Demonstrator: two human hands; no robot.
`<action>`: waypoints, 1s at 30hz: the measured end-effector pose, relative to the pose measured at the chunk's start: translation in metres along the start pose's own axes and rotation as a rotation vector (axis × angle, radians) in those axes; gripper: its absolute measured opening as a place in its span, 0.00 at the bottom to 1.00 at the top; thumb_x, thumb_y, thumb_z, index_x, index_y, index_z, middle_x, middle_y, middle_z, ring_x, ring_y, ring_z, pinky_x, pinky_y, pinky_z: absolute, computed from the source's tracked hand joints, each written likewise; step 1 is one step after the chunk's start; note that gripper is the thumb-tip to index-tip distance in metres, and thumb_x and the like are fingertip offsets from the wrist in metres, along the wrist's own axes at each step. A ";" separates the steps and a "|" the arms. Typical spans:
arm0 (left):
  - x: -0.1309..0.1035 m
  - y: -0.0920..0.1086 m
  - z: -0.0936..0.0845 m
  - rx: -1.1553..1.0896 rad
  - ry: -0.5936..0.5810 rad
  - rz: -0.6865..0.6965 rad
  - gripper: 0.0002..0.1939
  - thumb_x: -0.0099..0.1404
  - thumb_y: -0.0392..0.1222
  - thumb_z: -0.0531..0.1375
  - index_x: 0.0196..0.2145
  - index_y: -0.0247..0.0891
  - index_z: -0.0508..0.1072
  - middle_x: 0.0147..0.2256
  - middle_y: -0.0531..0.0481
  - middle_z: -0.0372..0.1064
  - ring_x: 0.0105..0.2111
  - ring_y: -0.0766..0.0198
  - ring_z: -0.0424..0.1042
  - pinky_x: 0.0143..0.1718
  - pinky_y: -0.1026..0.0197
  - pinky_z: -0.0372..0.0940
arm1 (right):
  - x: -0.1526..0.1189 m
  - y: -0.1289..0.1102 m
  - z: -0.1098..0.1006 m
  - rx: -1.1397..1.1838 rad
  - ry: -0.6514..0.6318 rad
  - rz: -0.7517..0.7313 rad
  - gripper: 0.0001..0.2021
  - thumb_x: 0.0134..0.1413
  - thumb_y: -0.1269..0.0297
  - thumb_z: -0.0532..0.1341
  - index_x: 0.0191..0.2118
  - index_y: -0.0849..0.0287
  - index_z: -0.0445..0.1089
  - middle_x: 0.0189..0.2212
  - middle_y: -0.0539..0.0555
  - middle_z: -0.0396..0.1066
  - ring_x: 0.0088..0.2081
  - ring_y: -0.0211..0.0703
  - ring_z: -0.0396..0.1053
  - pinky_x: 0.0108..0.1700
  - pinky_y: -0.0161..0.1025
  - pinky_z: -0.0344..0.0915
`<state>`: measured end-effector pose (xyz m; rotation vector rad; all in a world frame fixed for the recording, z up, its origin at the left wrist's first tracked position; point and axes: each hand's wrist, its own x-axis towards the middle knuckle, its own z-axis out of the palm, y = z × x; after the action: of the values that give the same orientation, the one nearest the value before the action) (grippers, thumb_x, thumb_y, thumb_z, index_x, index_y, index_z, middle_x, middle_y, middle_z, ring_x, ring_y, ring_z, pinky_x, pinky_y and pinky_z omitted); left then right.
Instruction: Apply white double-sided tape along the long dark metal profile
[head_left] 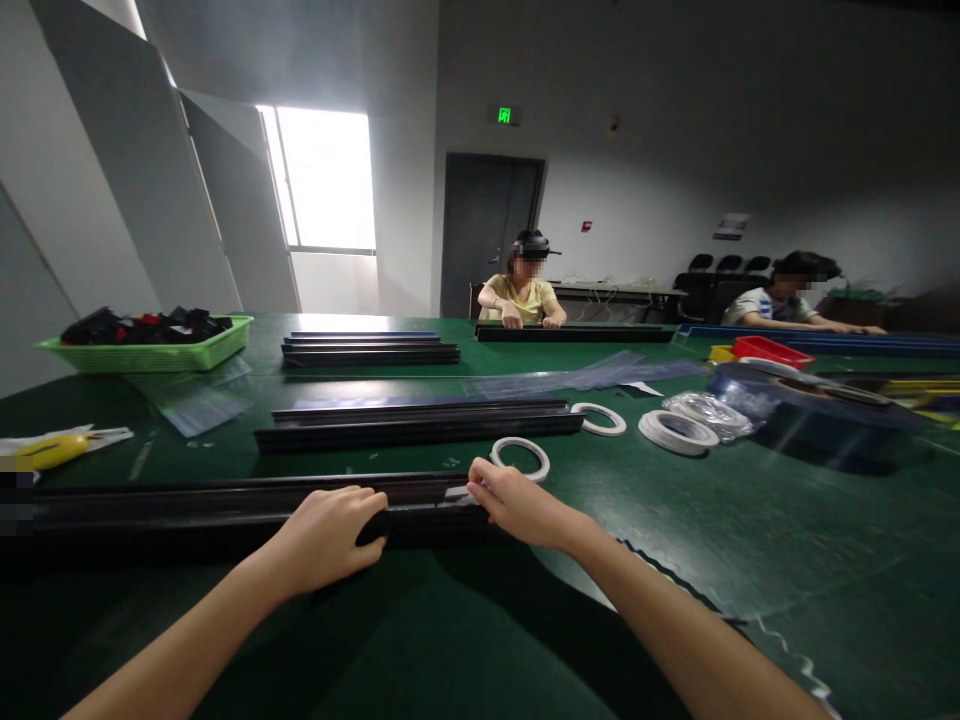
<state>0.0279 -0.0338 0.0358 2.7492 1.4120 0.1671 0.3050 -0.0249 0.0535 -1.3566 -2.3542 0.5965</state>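
A long black plastic channel lies along the near side of the table. My left hand is closed over it, fingers across the top and thumb on the near side. At the channel's right end, my right hand has its thumb and fingers pinched together at a short white tape strip on the channel. The fingers partly hide the strip. Just behind the right hand lies a roll of white tape. Other black channels rest a little farther back.
More tape rolls and a large roll of clear film sit at right. A green basket holds dark parts at far left, near a yellow-handled tool. Two people work across the green table.
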 end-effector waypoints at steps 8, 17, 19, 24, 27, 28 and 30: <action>0.001 0.003 0.004 -0.043 0.023 0.047 0.13 0.64 0.46 0.52 0.44 0.43 0.69 0.43 0.47 0.72 0.42 0.56 0.71 0.42 0.57 0.63 | 0.001 0.003 0.000 -0.008 -0.013 -0.013 0.12 0.63 0.67 0.48 0.41 0.61 0.67 0.29 0.53 0.69 0.26 0.35 0.63 0.30 0.33 0.55; 0.000 0.002 0.004 -0.058 0.022 0.045 0.13 0.64 0.45 0.53 0.45 0.43 0.69 0.42 0.47 0.73 0.42 0.57 0.71 0.44 0.56 0.63 | 0.001 0.001 -0.001 0.004 -0.022 0.003 0.11 0.63 0.68 0.48 0.40 0.61 0.67 0.29 0.54 0.69 0.25 0.35 0.62 0.28 0.32 0.54; 0.001 0.002 0.004 -0.059 0.023 0.049 0.13 0.65 0.46 0.53 0.45 0.43 0.69 0.42 0.47 0.73 0.42 0.57 0.71 0.44 0.56 0.63 | 0.002 0.001 -0.001 0.014 -0.023 0.004 0.11 0.63 0.67 0.48 0.40 0.61 0.67 0.29 0.53 0.69 0.25 0.35 0.62 0.28 0.32 0.54; 0.002 0.001 0.006 -0.059 0.019 0.049 0.12 0.64 0.46 0.53 0.44 0.43 0.69 0.42 0.47 0.73 0.43 0.56 0.71 0.44 0.57 0.64 | 0.002 0.003 0.001 0.000 -0.006 0.009 0.10 0.63 0.66 0.48 0.39 0.60 0.66 0.27 0.52 0.68 0.26 0.36 0.63 0.29 0.32 0.55; 0.002 0.001 0.006 -0.060 0.019 0.050 0.12 0.64 0.46 0.53 0.44 0.43 0.69 0.42 0.47 0.72 0.43 0.56 0.71 0.43 0.57 0.64 | 0.002 0.004 0.001 0.013 -0.008 0.018 0.10 0.64 0.64 0.49 0.39 0.59 0.65 0.28 0.52 0.69 0.26 0.36 0.63 0.29 0.32 0.55; 0.002 0.001 0.006 -0.059 0.020 0.051 0.12 0.64 0.46 0.53 0.44 0.43 0.69 0.42 0.47 0.72 0.43 0.56 0.71 0.43 0.57 0.64 | 0.002 0.005 0.001 0.018 -0.011 0.022 0.09 0.63 0.63 0.50 0.40 0.59 0.65 0.28 0.52 0.69 0.26 0.36 0.64 0.29 0.32 0.55; 0.002 0.001 0.005 -0.057 0.024 0.053 0.12 0.64 0.46 0.53 0.44 0.43 0.69 0.42 0.47 0.73 0.43 0.56 0.71 0.44 0.57 0.64 | 0.002 0.005 0.000 0.020 -0.015 0.027 0.09 0.63 0.62 0.50 0.39 0.59 0.65 0.28 0.52 0.69 0.26 0.36 0.64 0.28 0.32 0.55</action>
<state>0.0306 -0.0330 0.0309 2.7487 1.3194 0.2391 0.3074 -0.0208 0.0507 -1.3815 -2.3390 0.6380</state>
